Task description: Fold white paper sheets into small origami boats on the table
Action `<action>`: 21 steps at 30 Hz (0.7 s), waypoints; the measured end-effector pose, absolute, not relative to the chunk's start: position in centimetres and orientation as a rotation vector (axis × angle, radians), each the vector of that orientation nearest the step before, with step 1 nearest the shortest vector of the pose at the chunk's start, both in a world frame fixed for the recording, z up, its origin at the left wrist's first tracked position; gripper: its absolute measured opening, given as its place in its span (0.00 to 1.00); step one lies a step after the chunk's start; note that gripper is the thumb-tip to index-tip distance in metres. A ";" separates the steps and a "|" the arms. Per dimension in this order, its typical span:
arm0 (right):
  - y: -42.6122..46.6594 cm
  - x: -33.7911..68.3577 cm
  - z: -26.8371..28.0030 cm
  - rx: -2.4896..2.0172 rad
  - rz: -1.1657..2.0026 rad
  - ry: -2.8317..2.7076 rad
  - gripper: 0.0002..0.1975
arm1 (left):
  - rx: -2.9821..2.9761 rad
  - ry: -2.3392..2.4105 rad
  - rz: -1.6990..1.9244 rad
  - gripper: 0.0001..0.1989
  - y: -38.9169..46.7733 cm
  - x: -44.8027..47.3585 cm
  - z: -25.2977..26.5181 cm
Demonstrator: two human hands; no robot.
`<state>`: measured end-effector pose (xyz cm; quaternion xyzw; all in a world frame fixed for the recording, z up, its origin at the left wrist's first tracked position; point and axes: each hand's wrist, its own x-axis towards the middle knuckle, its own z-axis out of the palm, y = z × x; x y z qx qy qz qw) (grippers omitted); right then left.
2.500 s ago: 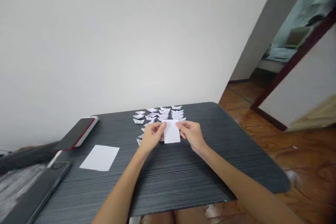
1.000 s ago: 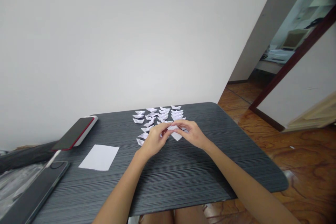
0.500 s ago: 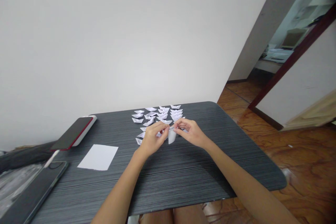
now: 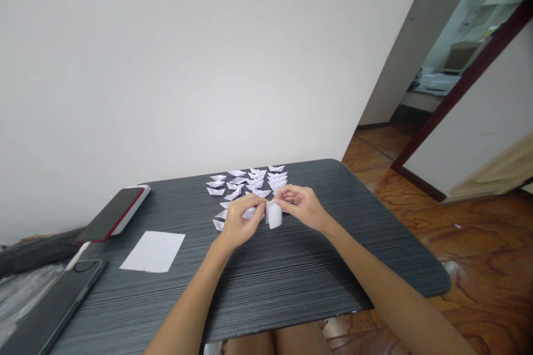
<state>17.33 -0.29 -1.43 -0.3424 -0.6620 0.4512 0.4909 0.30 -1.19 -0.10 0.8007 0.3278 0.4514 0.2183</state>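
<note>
A small folded sheet of white paper (image 4: pixel 274 215) hangs between my two hands, its lower part curving down over the table. My left hand (image 4: pixel 244 219) pinches its upper left corner between thumb and fingertips. On the other side, my right hand (image 4: pixel 303 206) grips the upper right edge the same way. Just behind and partly hidden by my hands, several white paper boats (image 4: pixel 235 193) lie in loose rows. A flat square of white paper (image 4: pixel 152 252) rests on the table left of my left forearm.
The dark wood-grain table (image 4: pixel 283 294) stands against a white wall. At its left lie a black device with a red edge (image 4: pixel 110 215) on a white object, a phone (image 4: pixel 52 308) and a white stick-like item (image 4: pixel 78 255). A doorway opens at far right.
The folded paper has turned so more of its face shows between my hands. Both hands keep their pinch and have barely moved; the whole view has shifted slightly.
</note>
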 end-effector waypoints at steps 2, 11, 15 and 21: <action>-0.2 17.4 -1.5 -0.843 1.059 -1.612 0.07 | 2.188 0.901 1.241 0.09 -1.2 0.3 -0.1; -0.3 17.3 -1.5 -0.857 1.042 -1.604 0.07 | 2.145 0.955 1.261 0.07 -1.0 0.6 -0.5; -0.2 17.3 -1.5 -0.848 1.155 -1.536 0.09 | 2.132 0.981 1.255 0.09 -1.0 0.5 -0.5; 0.4 17.4 -1.4 -0.905 1.413 -1.402 0.12 | 2.012 1.020 1.270 0.10 -0.9 0.3 -0.7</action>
